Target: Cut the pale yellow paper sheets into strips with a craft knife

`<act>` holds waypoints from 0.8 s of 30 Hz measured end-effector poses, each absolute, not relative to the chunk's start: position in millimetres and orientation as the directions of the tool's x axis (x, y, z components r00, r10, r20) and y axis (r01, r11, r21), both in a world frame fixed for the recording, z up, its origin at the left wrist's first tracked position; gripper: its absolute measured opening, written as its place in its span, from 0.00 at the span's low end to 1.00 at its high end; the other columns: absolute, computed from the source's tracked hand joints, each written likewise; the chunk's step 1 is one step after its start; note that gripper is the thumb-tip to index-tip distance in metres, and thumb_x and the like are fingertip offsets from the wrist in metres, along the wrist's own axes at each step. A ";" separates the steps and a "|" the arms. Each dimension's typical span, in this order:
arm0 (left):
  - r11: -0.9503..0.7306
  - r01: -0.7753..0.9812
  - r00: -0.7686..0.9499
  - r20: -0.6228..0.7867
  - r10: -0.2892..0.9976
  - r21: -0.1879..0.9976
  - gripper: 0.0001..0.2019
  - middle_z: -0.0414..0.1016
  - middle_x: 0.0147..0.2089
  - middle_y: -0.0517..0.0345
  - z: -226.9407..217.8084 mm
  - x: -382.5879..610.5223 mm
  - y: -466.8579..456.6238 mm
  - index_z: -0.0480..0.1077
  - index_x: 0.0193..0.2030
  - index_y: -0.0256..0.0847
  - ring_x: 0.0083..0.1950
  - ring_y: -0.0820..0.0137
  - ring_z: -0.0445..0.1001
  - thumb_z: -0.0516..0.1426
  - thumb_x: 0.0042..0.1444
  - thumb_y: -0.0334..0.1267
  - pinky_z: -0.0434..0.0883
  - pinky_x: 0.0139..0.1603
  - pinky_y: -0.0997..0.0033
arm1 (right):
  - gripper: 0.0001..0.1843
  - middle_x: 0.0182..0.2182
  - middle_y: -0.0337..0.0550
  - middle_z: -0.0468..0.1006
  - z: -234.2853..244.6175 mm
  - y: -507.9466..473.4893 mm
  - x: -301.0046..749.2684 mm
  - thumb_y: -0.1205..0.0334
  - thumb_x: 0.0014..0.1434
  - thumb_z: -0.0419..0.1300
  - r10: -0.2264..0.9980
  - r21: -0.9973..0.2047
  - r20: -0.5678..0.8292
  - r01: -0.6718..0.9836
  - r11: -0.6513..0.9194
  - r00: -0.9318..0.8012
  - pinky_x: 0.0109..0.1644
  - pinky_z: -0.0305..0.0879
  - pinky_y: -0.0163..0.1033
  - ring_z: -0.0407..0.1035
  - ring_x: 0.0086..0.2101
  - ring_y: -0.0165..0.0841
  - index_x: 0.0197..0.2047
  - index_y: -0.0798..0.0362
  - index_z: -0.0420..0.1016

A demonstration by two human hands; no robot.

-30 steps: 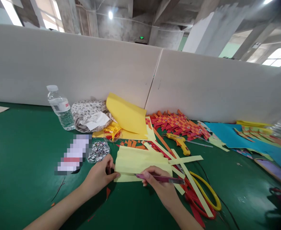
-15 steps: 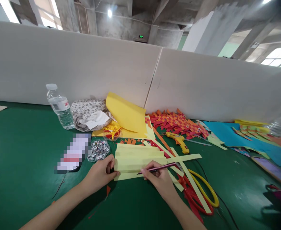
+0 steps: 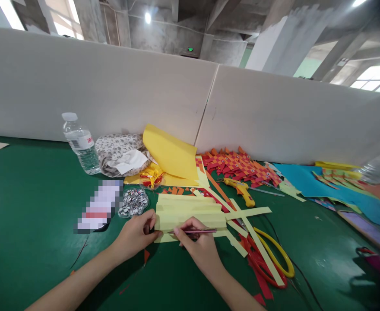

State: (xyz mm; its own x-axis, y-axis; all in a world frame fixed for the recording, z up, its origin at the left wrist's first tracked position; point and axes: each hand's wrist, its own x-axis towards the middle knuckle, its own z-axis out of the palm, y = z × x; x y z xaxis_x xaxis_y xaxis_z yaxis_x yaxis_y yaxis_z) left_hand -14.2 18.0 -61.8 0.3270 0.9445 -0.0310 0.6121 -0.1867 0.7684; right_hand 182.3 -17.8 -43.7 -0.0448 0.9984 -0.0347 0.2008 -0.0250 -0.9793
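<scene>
A pale yellow sheet of paper point(image 3: 190, 208) with crosswise folds lies on the green table in front of me. My left hand point(image 3: 140, 231) is closed at its lower left corner, thumb and fingers pinching the edge. In my right hand point(image 3: 198, 244) is a dark reddish pencil point(image 3: 207, 231), held in a writing grip, its tip on the lower strip of the sheet near my left thumb. Pale yellow paper strips point(image 3: 254, 212) lie crossed at the sheet's right, over scissors with red and yellow loop handles point(image 3: 289, 263).
Behind the sheet are a yellow glue gun point(image 3: 242, 192), a pile of red-orange woven paper pieces point(image 3: 238, 164) and a curled yellow sheet point(image 3: 170, 151). To the left stand a water bottle point(image 3: 83, 147), a phone point(image 3: 101, 205) and a bag of googly eyes point(image 3: 134, 203).
My right hand has moved left along the sheet's lower part with the pencil, which now lies flatter. My left hand stays at the corner.
</scene>
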 end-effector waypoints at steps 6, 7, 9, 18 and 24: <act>-0.205 0.622 0.335 -0.020 0.942 0.756 0.15 0.56 0.21 0.69 -61.7 -13.9 18.3 0.50 0.25 0.43 0.24 0.73 0.57 0.56 0.49 0.40 0.51 0.26 0.76 | 0.16 0.18 0.37 0.71 -46.1 -12.0 175.4 0.51 0.53 0.63 0.999 -0.970 -0.023 0.241 -0.013 -0.038 0.21 0.57 0.33 0.62 0.18 0.28 0.25 0.52 0.66; -0.207 0.625 0.337 -0.022 0.941 0.753 0.15 0.56 0.21 0.69 -61.5 -13.8 18.3 0.50 0.25 0.43 0.24 0.73 0.57 0.56 0.49 0.40 0.51 0.26 0.76 | 0.16 0.18 0.37 0.71 -46.0 -11.6 175.2 0.50 0.53 0.63 0.999 -0.968 -0.023 0.250 -0.012 -0.039 0.21 0.57 0.33 0.62 0.18 0.28 0.25 0.52 0.65; -0.210 0.630 0.343 -0.025 0.939 0.747 0.15 0.56 0.21 0.69 -60.4 -13.6 18.4 0.51 0.25 0.42 0.25 0.73 0.57 0.56 0.49 0.40 0.51 0.26 0.75 | 0.16 0.17 0.36 0.70 -45.2 -11.2 175.6 0.50 0.53 0.63 0.999 -0.966 -0.023 0.260 -0.013 -0.039 0.20 0.55 0.33 0.60 0.17 0.27 0.25 0.52 0.65; -0.212 0.652 0.352 -0.044 0.935 0.728 0.15 0.55 0.20 0.69 -58.6 -14.3 17.8 0.50 0.24 0.42 0.24 0.73 0.57 0.56 0.50 0.40 0.50 0.26 0.75 | 0.16 0.20 0.40 0.74 -45.6 -11.1 183.5 0.50 0.54 0.62 0.999 -0.967 -0.032 0.255 -0.028 -0.012 0.20 0.54 0.33 0.59 0.18 0.27 0.25 0.52 0.66; -0.217 0.643 0.350 -0.030 0.936 0.734 0.15 0.55 0.21 0.69 -59.3 -14.2 18.5 0.51 0.24 0.42 0.25 0.73 0.57 0.56 0.50 0.40 0.51 0.26 0.75 | 0.17 0.21 0.41 0.76 -50.7 -9.6 178.5 0.49 0.52 0.63 0.999 -0.971 -0.040 0.238 -0.036 -0.015 0.18 0.55 0.32 0.61 0.18 0.28 0.25 0.52 0.67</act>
